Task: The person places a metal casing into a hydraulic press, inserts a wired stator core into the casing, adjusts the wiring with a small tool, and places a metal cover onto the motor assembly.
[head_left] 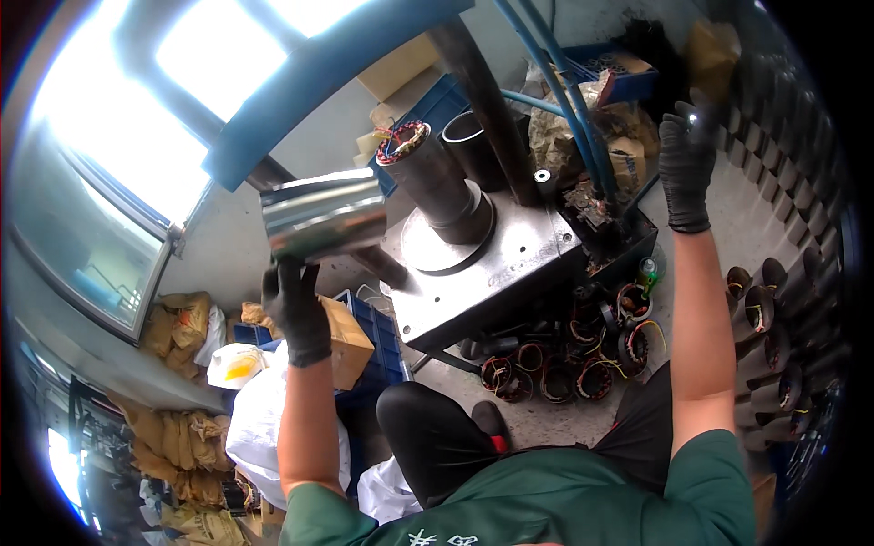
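My left hand [299,309], in a dark glove, grips a shiny metal cylinder [325,217] from below and holds it tilted on its side, left of the press table. My right hand [685,168], also gloved, is raised at the far right. Its fingers look closed at a dark, blurred thing with a bright glint, whose kind is hard to make out. Between my hands, a grey cylindrical post [441,196] stands on a round plate on the metal table [482,296]. Upon the post sits a stator with red and coloured windings [403,144].
A blue press frame [337,68] and dark columns [487,100] rise around the table. A dark open tube [466,136] stands behind the post. Several wound stators [555,378] lie on the floor below. Rows of metal tubes [774,323] line the right; a cardboard box [349,346] stands left.
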Motion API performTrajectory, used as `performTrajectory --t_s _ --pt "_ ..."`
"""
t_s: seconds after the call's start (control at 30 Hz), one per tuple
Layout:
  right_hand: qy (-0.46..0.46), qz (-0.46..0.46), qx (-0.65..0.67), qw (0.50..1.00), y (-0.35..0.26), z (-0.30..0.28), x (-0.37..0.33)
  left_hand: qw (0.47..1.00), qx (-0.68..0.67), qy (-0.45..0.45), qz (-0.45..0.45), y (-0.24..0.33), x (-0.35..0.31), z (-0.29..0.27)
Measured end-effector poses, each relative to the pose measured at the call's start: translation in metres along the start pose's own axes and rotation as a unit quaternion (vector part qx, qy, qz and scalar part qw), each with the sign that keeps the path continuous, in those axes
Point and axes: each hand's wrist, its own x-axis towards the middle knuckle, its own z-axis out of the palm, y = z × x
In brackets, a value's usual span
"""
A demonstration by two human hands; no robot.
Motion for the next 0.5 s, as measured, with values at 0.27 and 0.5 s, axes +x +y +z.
performTrajectory --t_s 0.27,0.5 --pt "0.016 -0.01 -0.063 0.998 -0.005 -0.001 -0.003 0.998 0.009 0.037 0.044 -0.052 0.071 0.078" --pt "0.004 0.01 -0.055 0.998 -0.017 -0.003 -0.005 0.991 0.033 0.129 0.02 -0.072 0.121 0.093"
